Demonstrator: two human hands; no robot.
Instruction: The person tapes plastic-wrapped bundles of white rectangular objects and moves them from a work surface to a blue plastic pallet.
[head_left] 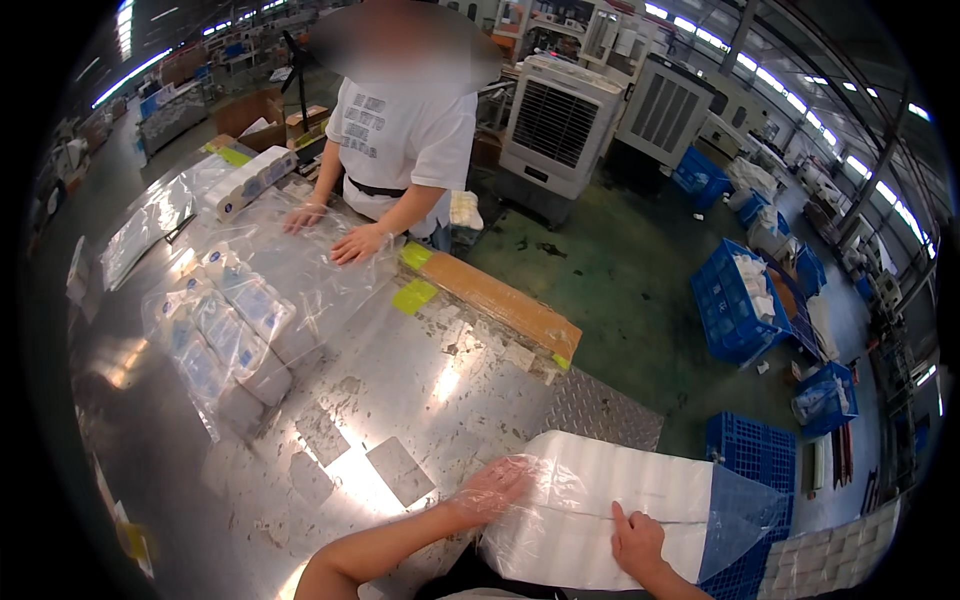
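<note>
A long bundle of white rolls in a clear plastic bag [590,490] lies in front of me at the table's near edge. My left hand [500,485] rests at the bundle's left end, with fingers stretched and clear film over them. On top of the bundle, my right hand [637,540] touches the wrap beside a lengthwise seam. Its index finger is extended and the other fingers are partly curled. Loose clear film [745,505] sticks out past the right end of the rolls.
Across the metal table [400,385], a co-worker's hands [355,243] press on clear film near several bagged white packs [235,325]. A brown cardboard strip [500,305] lines the far edge. Blue crates [735,310] stand on the floor at right, near air coolers [560,130].
</note>
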